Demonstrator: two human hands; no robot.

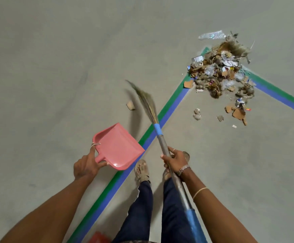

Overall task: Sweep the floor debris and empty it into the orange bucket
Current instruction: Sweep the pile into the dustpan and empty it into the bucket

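Gripping the grass broom (162,144) by its metal shaft, the right hand (175,159) has fingers wrapped tight; bristles blur beside a lone cardboard scrap (130,105). The left hand (85,166) pinches the pink dustpan (118,146) by its handle. The debris pile (221,72) sits up right, at the corner of the green-and-blue tape lines (171,106), well apart from the broom.

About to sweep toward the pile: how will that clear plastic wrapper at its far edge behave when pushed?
The clear plastic wrapper looks thin and crinkled, so probably very light and floppy. Lying flat, it may slide or flutter ahead of the broom rather than roll.
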